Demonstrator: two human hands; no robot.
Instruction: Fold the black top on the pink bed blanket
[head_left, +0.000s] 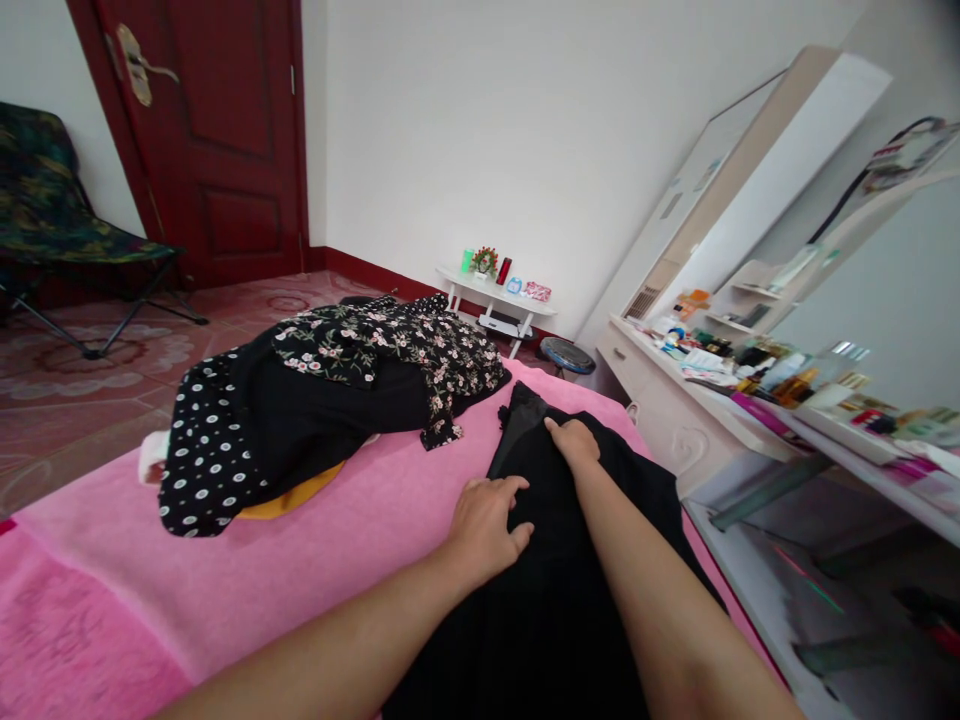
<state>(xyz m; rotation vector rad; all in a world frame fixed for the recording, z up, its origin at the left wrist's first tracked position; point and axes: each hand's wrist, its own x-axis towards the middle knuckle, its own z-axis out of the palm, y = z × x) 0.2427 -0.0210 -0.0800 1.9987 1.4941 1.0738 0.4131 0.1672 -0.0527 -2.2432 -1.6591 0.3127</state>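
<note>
A bed [247, 580] under a pink cover fills the lower left and centre of the frame. On it, right of centre and running down to the bottom edge, lies a black garment [555, 590], spread flat with its narrow end pointing up the frame. In the middle left, well apart from it, sits a heap of clothes [315, 410]: a black floral piece on top, a black one with white dots at its left, a strip of yellow beneath. A white dressing table [675, 420] crowded with small bottles stands along the right edge. The left hand [484, 525] lies palm down on the garment's left edge, its grip open, fingers spread. The right hand [574, 440], higher in the frame, presses on the cloth near its narrow end with fingers curled under; whether that grip pinches fabric I cannot tell.
</note>
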